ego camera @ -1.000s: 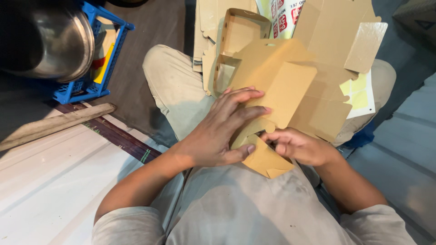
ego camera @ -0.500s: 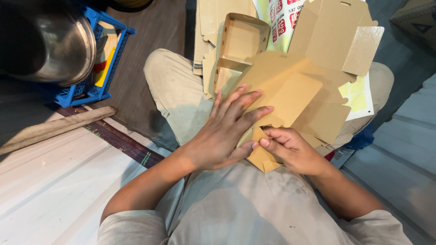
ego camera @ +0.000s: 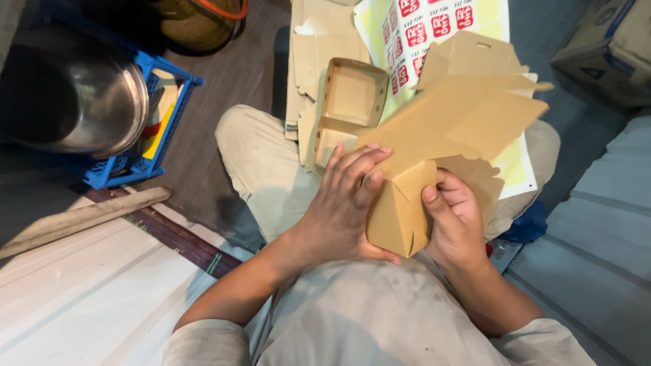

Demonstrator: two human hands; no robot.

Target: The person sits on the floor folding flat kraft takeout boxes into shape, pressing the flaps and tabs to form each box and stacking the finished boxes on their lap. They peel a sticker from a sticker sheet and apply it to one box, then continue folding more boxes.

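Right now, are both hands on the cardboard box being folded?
Yes, the left hand wraps the near corner of the brown cardboard box from one side and the right hand grips it from the other.

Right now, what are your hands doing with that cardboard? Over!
Left hand and right hand both grip the brown cardboard box blank, one corner folded up. Finished folded box lies beyond on the lap. Nothing between.

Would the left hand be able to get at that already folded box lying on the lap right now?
Probably yes. The folded box lies open just beyond the left hand with nothing between them, but that hand is pressed on the cardboard piece and would have to let go first.
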